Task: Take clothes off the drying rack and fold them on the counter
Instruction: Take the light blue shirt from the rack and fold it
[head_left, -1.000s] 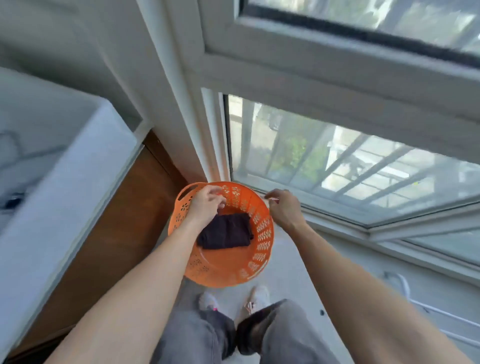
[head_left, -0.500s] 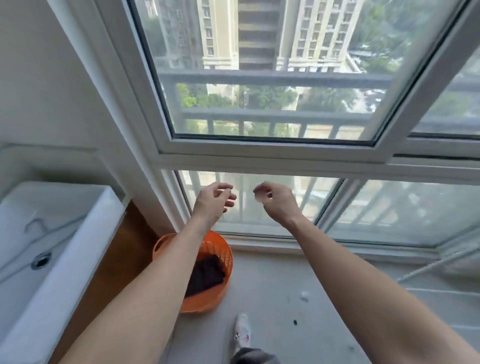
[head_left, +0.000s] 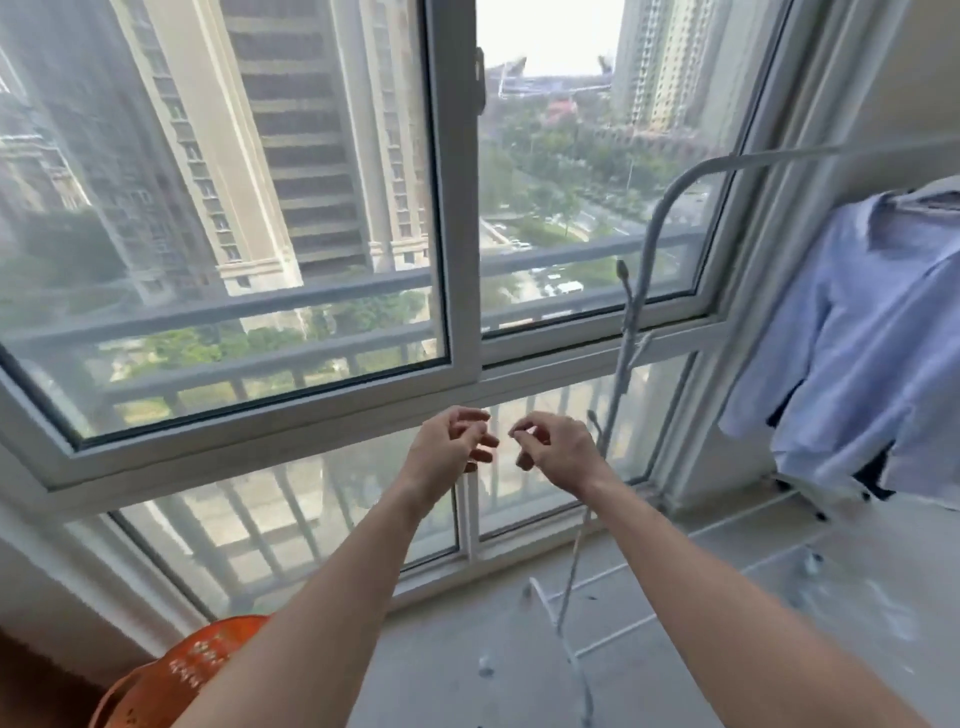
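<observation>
A light blue shirt (head_left: 852, 338) hangs on a hanger from the white drying rack (head_left: 649, 249) at the right, with a dark garment partly hidden behind it. My left hand (head_left: 447, 452) and my right hand (head_left: 556, 452) are raised side by side in front of the lower window, fingers loosely curled and apart, holding nothing. Both hands are well left of the shirt. The orange laundry basket (head_left: 182, 670) shows at the bottom left, mostly behind my left forearm; its contents are hidden.
A large window with a white frame (head_left: 457, 260) fills the wall ahead. The rack's white legs (head_left: 576, 639) stand on the grey floor just right of my right forearm. A brown cabinet side (head_left: 31, 680) sits at the far bottom left.
My hands left the basket rim and rose in front of the window. My view swung up and to the right, bringing the rack and the blue shirt into sight; the sink dropped out.
</observation>
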